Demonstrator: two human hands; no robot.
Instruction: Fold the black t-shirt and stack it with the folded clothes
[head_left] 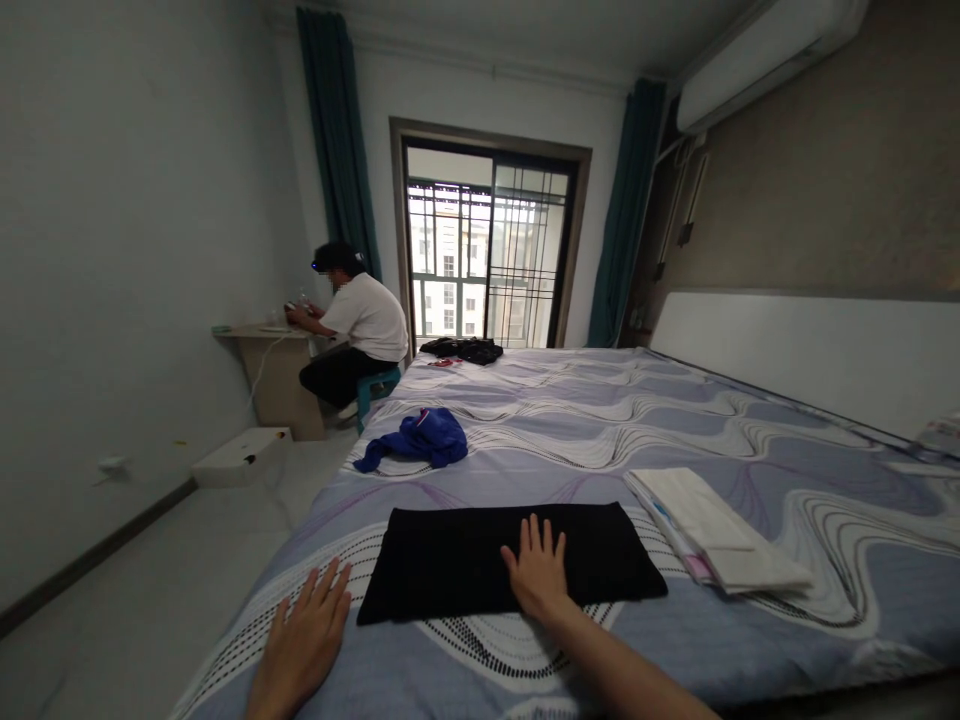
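The right hand (536, 568) lies flat, fingers spread, palm down on a black folded cloth (480, 555), pressing near its middle and holding nothing. The left hand (304, 640) rests open on the bed (585, 420), fingers spread, just left of the cloth's near corner and not touching it. The cloth lies flat near the foot of the bed. To its right sits a white folded cloth (712, 530). Further up lies a crumpled blue garment (420, 440). Across the room, another person (356, 330) sits at a table (274, 375).
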